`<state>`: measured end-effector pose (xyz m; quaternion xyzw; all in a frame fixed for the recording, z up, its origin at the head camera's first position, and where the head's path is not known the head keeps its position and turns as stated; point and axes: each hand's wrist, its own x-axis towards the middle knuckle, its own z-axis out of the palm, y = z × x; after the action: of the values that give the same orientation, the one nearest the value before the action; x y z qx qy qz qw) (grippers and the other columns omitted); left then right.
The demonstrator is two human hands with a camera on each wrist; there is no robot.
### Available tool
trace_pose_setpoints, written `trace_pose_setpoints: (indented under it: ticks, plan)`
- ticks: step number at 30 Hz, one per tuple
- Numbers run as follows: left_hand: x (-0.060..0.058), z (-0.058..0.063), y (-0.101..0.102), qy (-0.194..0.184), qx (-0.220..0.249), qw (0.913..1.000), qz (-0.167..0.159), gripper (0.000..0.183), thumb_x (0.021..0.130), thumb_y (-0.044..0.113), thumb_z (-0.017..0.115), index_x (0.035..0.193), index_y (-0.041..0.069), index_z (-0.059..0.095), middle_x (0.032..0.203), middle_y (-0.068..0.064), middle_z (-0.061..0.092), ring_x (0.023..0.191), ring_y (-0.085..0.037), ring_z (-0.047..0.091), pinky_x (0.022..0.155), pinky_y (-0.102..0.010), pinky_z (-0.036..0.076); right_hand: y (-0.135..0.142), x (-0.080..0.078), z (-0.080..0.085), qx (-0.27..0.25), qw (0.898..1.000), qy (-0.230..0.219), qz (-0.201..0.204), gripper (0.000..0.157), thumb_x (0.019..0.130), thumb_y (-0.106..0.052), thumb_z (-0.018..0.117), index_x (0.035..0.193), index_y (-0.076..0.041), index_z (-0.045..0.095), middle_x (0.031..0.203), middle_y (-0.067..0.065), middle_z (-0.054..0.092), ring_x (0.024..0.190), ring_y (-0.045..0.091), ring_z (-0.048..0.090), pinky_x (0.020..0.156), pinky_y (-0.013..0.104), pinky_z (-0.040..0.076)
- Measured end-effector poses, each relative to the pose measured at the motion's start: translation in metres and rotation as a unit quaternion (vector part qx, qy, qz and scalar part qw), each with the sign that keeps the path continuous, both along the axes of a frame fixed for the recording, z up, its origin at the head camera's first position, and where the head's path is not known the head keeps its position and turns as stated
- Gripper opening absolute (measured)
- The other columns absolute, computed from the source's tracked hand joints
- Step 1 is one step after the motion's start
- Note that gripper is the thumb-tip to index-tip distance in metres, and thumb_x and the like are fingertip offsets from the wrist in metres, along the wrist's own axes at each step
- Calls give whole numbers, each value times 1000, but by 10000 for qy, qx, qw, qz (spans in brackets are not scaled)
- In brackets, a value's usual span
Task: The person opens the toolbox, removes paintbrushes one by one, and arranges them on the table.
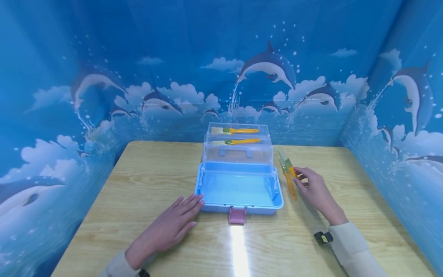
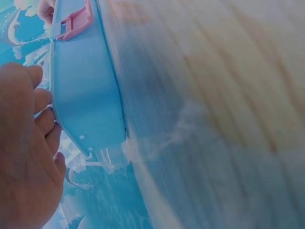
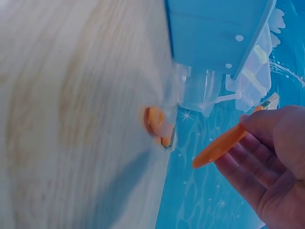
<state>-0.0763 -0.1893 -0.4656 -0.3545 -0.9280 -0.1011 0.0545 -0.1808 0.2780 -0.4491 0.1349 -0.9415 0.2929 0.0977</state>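
Rm type's unclear, but it's a booth-like setup: wood-grain tbl (image 1: 155, 173) w/ blue dolphin-print cloth (image 1: 194, 34) on 3 sides.

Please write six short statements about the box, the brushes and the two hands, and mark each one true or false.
1. The right hand holds a brush. True.
2. The left hand holds a brush. False: it touches the box.
3. Two brushes lie in the clear trays. True.
4. The box is closed. False: it stands open.
5. The latch is green. False: it is pink.
6. Another brush lies on the table. True.
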Motion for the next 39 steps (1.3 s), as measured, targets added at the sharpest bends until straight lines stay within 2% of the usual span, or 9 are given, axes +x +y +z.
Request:
trace_pose_setpoints:
  ticks: [5, 8, 14, 18, 25, 32, 37, 39]
  plan:
    - [1, -1, 0, -50, -8, 10000, 22, 58, 109, 36, 45, 161, 17, 29, 169, 2, 24, 155, -19, 25, 129, -29, -4, 4, -2, -5, 35, 9999, -118, -113, 38, 94, 3, 67, 131, 10, 60, 117, 27, 67, 99, 37, 67, 75, 43, 64]
    - [1, -1, 0, -33, -58, 10000, 22, 58, 109, 37, 44, 161, 17, 29, 169, 2, 24, 155, -19, 24, 128, -27, -7, 6, -3, -6, 31, 9997, -182, -153, 38, 94, 3, 66, 131, 11, 60, 118, 29, 66, 100, 38, 67, 76, 42, 64]
    - [-1, 1, 0, -254, -130, 9996, 83, 57, 110, 39, 41, 162, 18, 28, 170, 5, 19, 156, -16, 20, 129, -33, -1, 10, -3, -8, 23, 9995, -205, -255, 38, 94, 2, 66, 130, 12, 59, 117, 30, 66, 99, 39, 67, 76, 43, 64]
    - [-1, 1, 0, -212, -118, 9997, 76, 58, 109, 38, 43, 162, 19, 27, 170, 5, 20, 156, -17, 20, 129, -37, 6, 12, -4, -10, 20, 9992, -222, -333, 38, 94, 2, 66, 129, 14, 59, 115, 30, 66, 98, 39, 67, 74, 44, 64]
    - [0, 1, 0, -59, -107, 9999, 15, 58, 109, 37, 44, 162, 17, 28, 169, 3, 21, 156, -18, 21, 129, -36, 2, 15, -6, -12, 62, 9984, -297, -476, 38, 93, 0, 66, 128, 15, 60, 114, 32, 67, 95, 39, 68, 73, 45, 63]
    - [-1, 1, -1, 14, -84, 10000, -18, 58, 109, 37, 43, 161, 17, 28, 169, 2, 22, 155, -19, 23, 126, -47, 18, 18, -7, -14, 111, 9968, -511, -608, 41, 95, -2, 64, 131, 15, 57, 114, 31, 67, 96, 39, 68, 71, 41, 62]
    - [-1, 0, -1, 15, -35, 10000, -42, 58, 109, 37, 44, 161, 17, 28, 169, 1, 22, 155, -19, 23, 126, -48, 19, 20, -9, -14, 154, 9969, -427, -643, 40, 94, -1, 64, 129, 17, 57, 109, 32, 68, 94, 40, 68, 69, 41, 61]
    - [-1, 0, -2, -56, -19, 10000, -26, 58, 109, 37, 43, 162, 17, 28, 169, 2, 22, 155, -19, 22, 128, -44, 13, 22, -9, -15, 175, 9969, -382, -672, 40, 94, -1, 65, 128, 18, 58, 108, 32, 69, 93, 40, 68, 69, 42, 61]
